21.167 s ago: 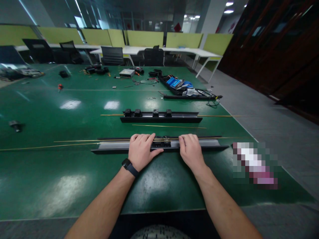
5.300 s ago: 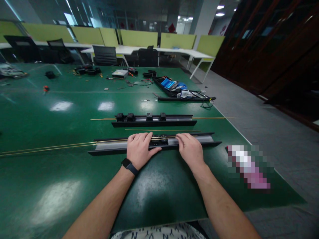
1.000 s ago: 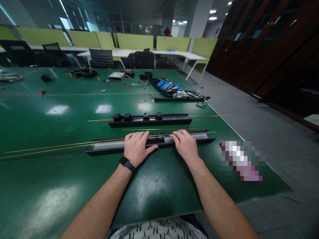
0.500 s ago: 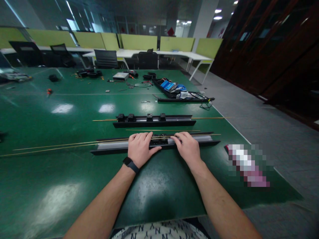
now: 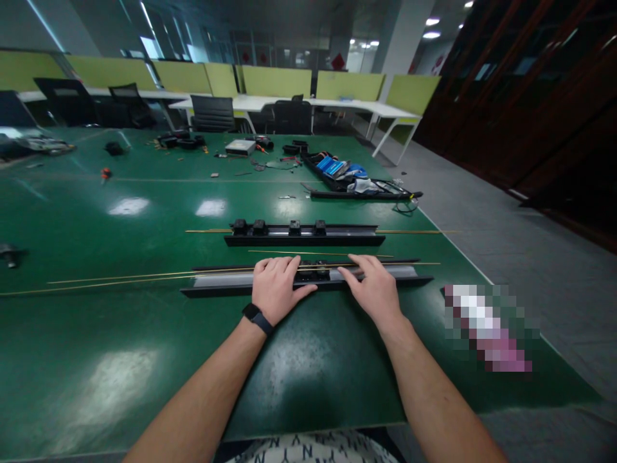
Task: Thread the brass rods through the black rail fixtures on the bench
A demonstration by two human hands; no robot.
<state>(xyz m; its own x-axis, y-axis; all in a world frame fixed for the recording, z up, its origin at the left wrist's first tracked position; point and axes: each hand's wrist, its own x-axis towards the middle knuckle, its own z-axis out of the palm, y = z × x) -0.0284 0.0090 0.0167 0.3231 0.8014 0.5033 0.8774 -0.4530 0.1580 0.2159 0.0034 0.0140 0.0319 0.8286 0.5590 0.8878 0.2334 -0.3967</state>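
Note:
A long black channel (image 5: 225, 290) with a pale inner face lies across the table in front of me. Small black blocks (image 5: 314, 271) sit in its middle, between my hands. Thin brass-coloured rods (image 5: 144, 277) run lengthwise over it and stick out far to the left. My left hand (image 5: 276, 290), with a dark watch on the wrist, is wrapped over the channel, fingers curled at the far wall and thumb along the near wall. My right hand (image 5: 373, 284) rests at the channel's right part, thumb and forefinger apart beside the rods; its other fingers are partly hidden.
Behind lies a second black channel (image 5: 303, 241) with several black blocks and brass rods. A loose rod (image 5: 318, 253) lies between the channels. Farther back are a black tray (image 5: 332, 183) with blue items and a grey box (image 5: 240, 148). A blurred pink object (image 5: 496, 334) lies right.
My right thumb and forefinger have spread apart at the rods, and that hand has shifted slightly right. My left hand keeps its place on the channel. The whole view has shifted slightly.

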